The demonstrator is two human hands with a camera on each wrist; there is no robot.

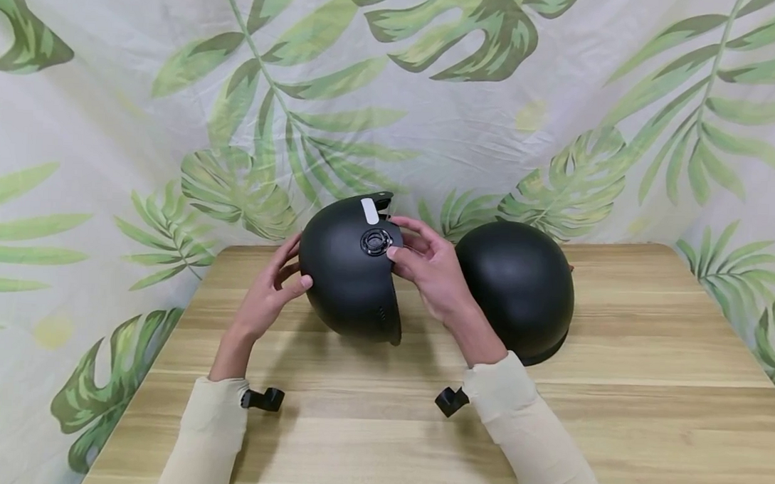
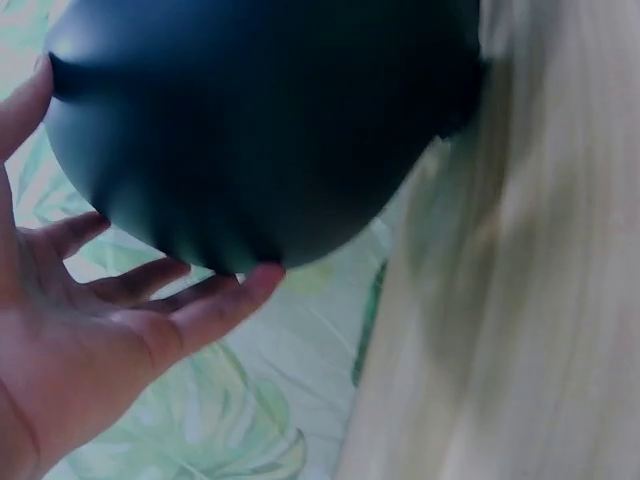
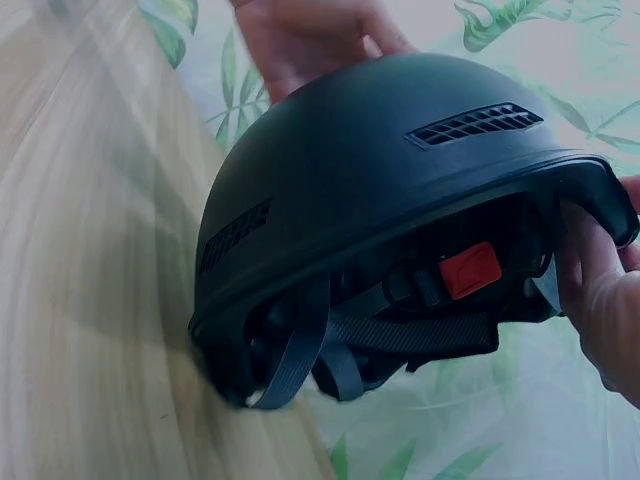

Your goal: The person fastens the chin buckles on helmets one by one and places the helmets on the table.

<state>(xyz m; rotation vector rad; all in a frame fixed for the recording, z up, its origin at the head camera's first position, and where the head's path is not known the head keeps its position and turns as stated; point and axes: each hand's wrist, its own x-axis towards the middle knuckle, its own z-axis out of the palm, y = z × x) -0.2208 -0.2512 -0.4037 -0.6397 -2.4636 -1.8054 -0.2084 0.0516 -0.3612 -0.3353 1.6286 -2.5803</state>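
A matte black helmet (image 1: 343, 297) is tipped on its side between both hands. It bears a white sticker (image 1: 369, 211) and a round black fitting (image 1: 376, 241). My left hand (image 1: 267, 295) cups the crown, its thumb and spread fingertips against the shell in the left wrist view. With thumb outside and fingers inside, my right hand (image 1: 434, 272) grips the rim beside the round fitting. The right wrist view looks into the opening: black straps (image 3: 410, 335), a red buckle piece (image 3: 470, 272) and a slotted vent (image 3: 480, 125). Whether the helmet touches the table cannot be told.
A second black helmet (image 1: 517, 289) sits dome up on the wooden table (image 1: 663, 422), just right of my right wrist. Leaf-printed cloth (image 1: 468, 131) hangs behind the table. Small black wrist mounts (image 1: 266, 399) stick out from both sleeves.
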